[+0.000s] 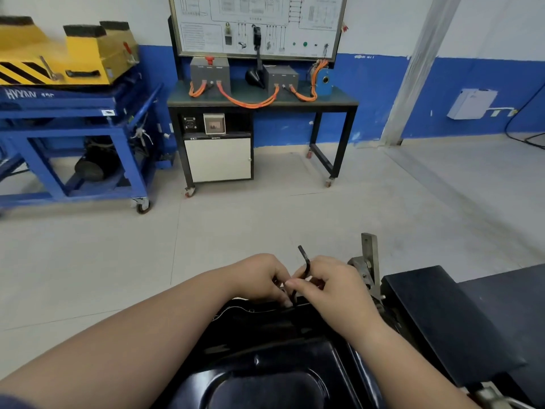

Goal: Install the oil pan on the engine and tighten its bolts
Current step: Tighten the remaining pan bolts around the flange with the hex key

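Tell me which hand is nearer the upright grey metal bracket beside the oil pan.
Right. The right hand, gripping the hex key, sits just left of the bracket; the left hand lies farther left, beyond the right hand.

Black oil pan (265, 364), hex key (306, 261) upright at rim.

Two arms in head view; left forearm (153, 329) bare from wrist to well up the arm; right forearm (392, 358) bare likewise, up to the frame edge; left grip (259, 278) ungloved, fingers uncovered; right grip (333, 287) ungloved too, one short plain nail showed at a fingertip; sliver of dark blue sleeve (11, 402) at the lower left corner on the left upper arm; fabric detail too small to tell.
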